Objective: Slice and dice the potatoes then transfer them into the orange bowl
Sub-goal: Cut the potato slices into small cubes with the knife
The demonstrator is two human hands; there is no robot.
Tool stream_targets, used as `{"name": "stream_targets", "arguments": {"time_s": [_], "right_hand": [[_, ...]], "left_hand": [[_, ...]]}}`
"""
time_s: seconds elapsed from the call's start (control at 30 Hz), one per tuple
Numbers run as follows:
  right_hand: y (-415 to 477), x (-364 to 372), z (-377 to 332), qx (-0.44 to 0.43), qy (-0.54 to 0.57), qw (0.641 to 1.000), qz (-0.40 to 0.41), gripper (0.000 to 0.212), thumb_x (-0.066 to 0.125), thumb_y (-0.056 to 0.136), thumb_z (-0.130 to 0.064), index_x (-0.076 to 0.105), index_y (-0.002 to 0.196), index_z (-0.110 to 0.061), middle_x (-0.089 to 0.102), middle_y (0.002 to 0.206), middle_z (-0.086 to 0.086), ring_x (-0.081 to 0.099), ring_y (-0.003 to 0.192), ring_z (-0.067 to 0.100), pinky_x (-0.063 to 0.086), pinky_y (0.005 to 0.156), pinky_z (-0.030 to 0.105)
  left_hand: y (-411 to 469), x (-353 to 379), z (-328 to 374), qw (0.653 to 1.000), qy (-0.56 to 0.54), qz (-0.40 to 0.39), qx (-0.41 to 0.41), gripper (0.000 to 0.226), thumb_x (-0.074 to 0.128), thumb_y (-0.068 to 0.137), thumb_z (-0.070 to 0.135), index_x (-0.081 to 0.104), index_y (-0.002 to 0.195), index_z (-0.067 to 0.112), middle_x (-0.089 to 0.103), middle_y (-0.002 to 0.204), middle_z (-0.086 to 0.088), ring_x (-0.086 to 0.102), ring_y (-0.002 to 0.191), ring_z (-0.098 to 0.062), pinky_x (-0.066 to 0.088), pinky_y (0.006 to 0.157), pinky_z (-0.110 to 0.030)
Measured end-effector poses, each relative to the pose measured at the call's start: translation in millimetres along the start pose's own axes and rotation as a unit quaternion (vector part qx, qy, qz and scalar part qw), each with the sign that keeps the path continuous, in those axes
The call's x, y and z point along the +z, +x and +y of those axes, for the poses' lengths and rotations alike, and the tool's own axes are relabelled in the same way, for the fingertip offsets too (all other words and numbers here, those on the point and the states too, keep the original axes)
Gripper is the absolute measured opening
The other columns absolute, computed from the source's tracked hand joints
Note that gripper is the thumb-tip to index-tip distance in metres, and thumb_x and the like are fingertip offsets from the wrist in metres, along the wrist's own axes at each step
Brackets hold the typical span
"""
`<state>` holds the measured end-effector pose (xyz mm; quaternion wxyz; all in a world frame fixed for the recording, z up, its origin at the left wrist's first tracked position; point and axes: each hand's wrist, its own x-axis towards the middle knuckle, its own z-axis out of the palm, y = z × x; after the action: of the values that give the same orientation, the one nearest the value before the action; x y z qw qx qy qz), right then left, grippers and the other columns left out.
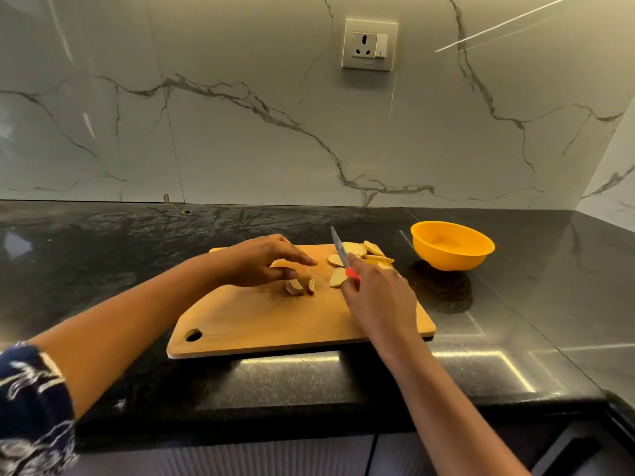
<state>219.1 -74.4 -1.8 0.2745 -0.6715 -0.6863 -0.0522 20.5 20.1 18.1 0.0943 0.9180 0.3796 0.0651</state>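
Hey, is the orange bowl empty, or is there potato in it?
Empty. The orange bowl shows only its bare inside; the potato slices lie on the cutting board.
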Motion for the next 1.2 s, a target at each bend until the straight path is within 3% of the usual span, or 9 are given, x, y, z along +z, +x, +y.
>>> {"name": "stream_targets", "arguments": {"time_s": [0.2,0.33,0.5,0.63,0.83,1.0,1.1,1.2], "right_hand": [[1.0,12.2,8.7,-0.004,-0.007,1.0,0.008,0.049,0.044,0.099,-0.039,0.033,0.146,-0.033,0.065,0.117,-0.004,0.059,0.1,0.012,0.045,0.072,0.023],[-0.2,13.5,9.3,-0.005,-0.002,1.0,0.014,0.048,0.043,0.099,-0.039,0.033,0.146,-0.032,0.066,0.116,-0.005,0.06,0.098,0.012,0.047,0.074,0.024],[-0.5,15.6,7.4,-0.002,0.008,1.0,0.019,0.049,0.044,0.099,-0.039,0.034,0.146,-0.032,0.067,0.113,-0.005,0.061,0.095,0.012,0.051,0.075,0.027],[-1.2,15.3,8.1,-0.002,0.011,1.0,0.015,0.049,0.044,0.099,-0.039,0.033,0.146,-0.032,0.067,0.114,-0.005,0.06,0.097,0.012,0.051,0.076,0.027],[-2.6,12.0,9.0,-0.002,0.016,1.0,0.012,0.05,0.044,0.099,-0.039,0.031,0.147,-0.032,0.066,0.114,-0.005,0.059,0.097,0.011,0.047,0.075,0.024],[-3.9,10.1,9.9,-0.002,0.026,1.0,0.003,0.049,0.043,0.1,-0.038,0.032,0.147,-0.034,0.066,0.112,-0.005,0.059,0.097,0.011,0.046,0.074,0.023],[-4.9,8.6,9.5,-0.004,0.03,1.0,0.0,0.049,0.042,0.1,-0.038,0.031,0.147,-0.033,0.067,0.11,-0.004,0.059,0.095,0.012,0.043,0.073,0.023],[-5.0,9.4,7.9,-0.005,0.025,1.0,0.001,0.048,0.042,0.1,-0.038,0.032,0.147,-0.034,0.067,0.111,-0.005,0.06,0.095,0.012,0.044,0.072,0.023]], "left_hand": [[12.7,2.5,0.6,0.995,0.054,-0.071,0.033,0.039,0.047,0.097,0.016,0.052,0.131,0.036,0.048,0.135,0.019,0.036,0.119,-0.005,0.033,0.096,-0.019],[5.3,5.7,-4.2,0.997,0.062,-0.013,0.045,0.038,0.049,0.096,0.015,0.057,0.127,0.035,0.05,0.134,0.017,0.04,0.119,-0.004,0.037,0.099,-0.025],[-9.2,7.8,-12.8,0.993,0.057,0.045,0.089,0.037,0.057,0.092,0.016,0.059,0.124,0.034,0.054,0.131,0.016,0.045,0.113,-0.002,0.031,0.089,-0.012],[-10.8,9.1,-15.0,0.996,0.001,0.063,0.067,0.035,0.059,0.091,0.018,0.059,0.123,0.032,0.056,0.129,0.012,0.047,0.117,-0.005,0.04,0.096,-0.023],[8.8,2.3,-4.4,0.999,0.01,-0.011,0.03,0.031,0.054,0.094,0.022,0.059,0.123,0.032,0.053,0.128,0.014,0.044,0.111,-0.005,0.038,0.093,-0.02],[12.9,-1.4,-7.9,0.998,-0.039,-0.033,0.023,0.028,0.056,0.092,0.022,0.064,0.115,0.034,0.054,0.119,0.021,0.045,0.108,-0.004,0.041,0.094,-0.028],[8.5,-6.9,-11.4,0.992,-0.088,-0.093,0.02,0.036,0.057,0.083,0.034,0.061,0.119,0.038,0.05,0.126,0.021,0.041,0.114,0.002,0.034,0.099,-0.021],[4.9,-13.0,-13.4,0.98,-0.12,-0.159,0.011,0.041,0.066,0.084,0.023,0.059,0.123,0.038,0.045,0.128,0.024,0.037,0.12,0.007,0.029,0.101,-0.015]]}}
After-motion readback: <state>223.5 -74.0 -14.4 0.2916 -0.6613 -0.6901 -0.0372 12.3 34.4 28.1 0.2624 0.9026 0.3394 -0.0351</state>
